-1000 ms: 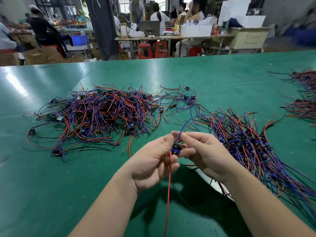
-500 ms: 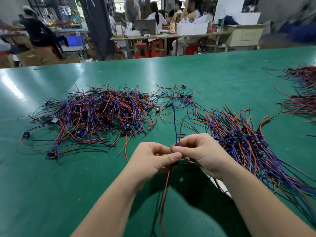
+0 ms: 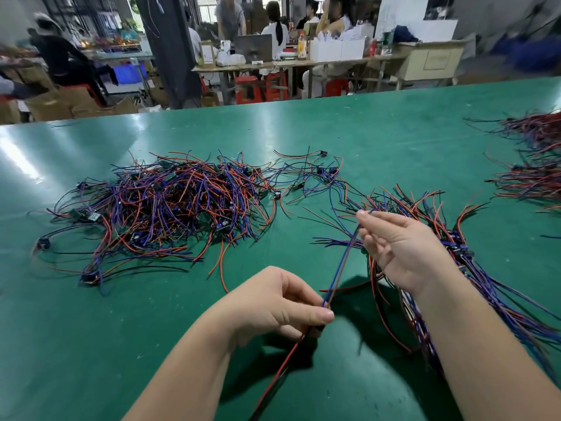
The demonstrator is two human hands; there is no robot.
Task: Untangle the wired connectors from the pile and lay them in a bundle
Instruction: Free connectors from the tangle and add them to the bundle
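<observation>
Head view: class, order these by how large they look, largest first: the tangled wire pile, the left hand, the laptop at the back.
1. tangled wire pile
2. left hand
3. laptop
The hand is near the camera and the laptop far, so this ranks looks, not true size.

Beyond our glossy green surface [image 3: 364,132] we see a dark pillar [image 3: 170,50] rising at eleven o'clock. At twelve stands a long wooden table [image 3: 303,65] with white boxes [image 3: 337,50] on it and red stools [image 3: 261,89] beneath. A beige cabinet [image 3: 431,60] sits at one, cardboard boxes [image 3: 60,104] at ten. Pale light streaks our surface at nine.
</observation>
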